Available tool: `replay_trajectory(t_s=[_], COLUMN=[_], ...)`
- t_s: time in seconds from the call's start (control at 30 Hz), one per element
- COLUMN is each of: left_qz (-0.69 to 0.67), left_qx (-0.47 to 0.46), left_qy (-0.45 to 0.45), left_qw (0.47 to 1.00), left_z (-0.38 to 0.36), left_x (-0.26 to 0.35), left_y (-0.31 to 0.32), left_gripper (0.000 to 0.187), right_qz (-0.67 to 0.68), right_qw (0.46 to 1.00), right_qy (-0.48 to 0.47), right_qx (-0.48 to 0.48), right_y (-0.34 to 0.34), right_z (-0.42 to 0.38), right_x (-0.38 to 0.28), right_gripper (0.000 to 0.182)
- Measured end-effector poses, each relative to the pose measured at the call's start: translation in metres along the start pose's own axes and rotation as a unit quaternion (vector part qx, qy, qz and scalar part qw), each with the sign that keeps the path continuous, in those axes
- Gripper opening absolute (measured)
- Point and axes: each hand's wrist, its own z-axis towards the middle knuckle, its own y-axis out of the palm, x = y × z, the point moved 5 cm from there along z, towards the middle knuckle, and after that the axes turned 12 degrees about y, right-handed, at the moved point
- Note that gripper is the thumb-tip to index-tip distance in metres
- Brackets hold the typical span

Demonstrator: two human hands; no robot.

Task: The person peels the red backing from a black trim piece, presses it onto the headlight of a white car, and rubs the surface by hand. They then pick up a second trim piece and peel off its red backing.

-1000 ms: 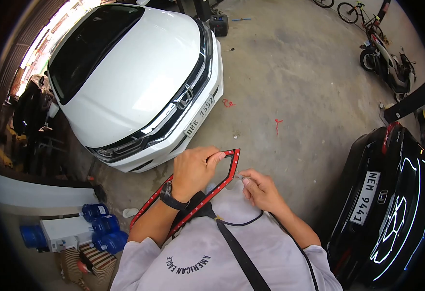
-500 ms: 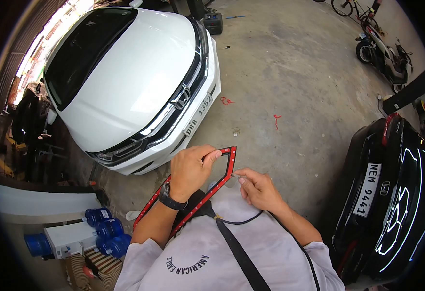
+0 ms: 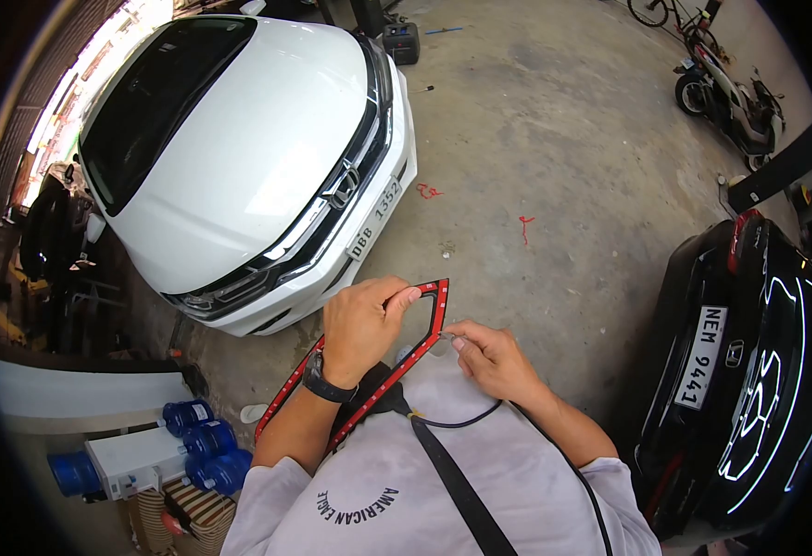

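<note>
My left hand (image 3: 361,320), with a black watch on its wrist, grips a long black trim frame (image 3: 389,380) near its pointed upper end. Red-backed adhesive tape lines the edges of the trim frame, which slants down past my forearm and partly behind it. Just right of the frame's bend, my right hand (image 3: 494,357) is closed in a pinch. Its thumb and forefinger meet close to the red tape; a small greyish tip shows between them, too small to name.
A white car (image 3: 248,157) stands ahead on the left, a black car (image 3: 749,371) on the right. Scraps of red backing (image 3: 524,228) lie on the concrete floor (image 3: 554,130). Blue water jugs (image 3: 211,435) sit at lower left; a scooter (image 3: 730,102) stands at far right.
The view has shifted very slightly. My left hand keeps its hold on the trim frame, and my right fingertips stay beside the bend with hardly any movement.
</note>
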Motion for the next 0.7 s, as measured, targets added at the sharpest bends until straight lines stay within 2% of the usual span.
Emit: replay_trajectory(t_s=[0.23,0.3,0.33,0.43,0.5,0.63,0.7], left_qz=[0.013,0.013,0.014,0.007,0.009,0.020,0.024], left_qx=[0.007,0.004,0.002,0.006,0.006,-0.002,-0.003], left_qy=[0.007,0.011,0.013,0.014,0.014,0.008,0.015], left_qw=[1.000,1.000,1.000,1.000,1.000,1.000,1.000], left_z=[0.001,0.001,0.002,0.001,0.001,0.000,-0.001], left_x=[0.005,0.006,0.006,0.006,0.007,0.009,0.010], left_y=[0.000,0.000,0.000,0.002,0.003,0.005,0.007], left_gripper=[0.022,0.021,0.021,0.021,0.021,0.024,0.024], right_qz=[-0.029,0.069,0.069,0.030,-0.075,-0.064,0.127], right_qw=[0.999,0.996,0.996,0.998,0.995,0.996,0.976], right_qy=[0.013,0.025,0.025,0.011,-0.066,-0.059,0.027], right_qx=[-0.006,-0.059,-0.059,-0.047,0.026,0.021,-0.172], right_y=[-0.002,0.002,0.002,-0.001,-0.004,-0.007,-0.005], right_z=[0.001,0.006,0.006,0.001,-0.004,0.000,0.003], right_x=[-0.002,0.009,0.008,0.002,-0.010,-0.004,0.009], right_gripper=[0.022,0.022,0.022,0.020,0.018,0.018,0.017])
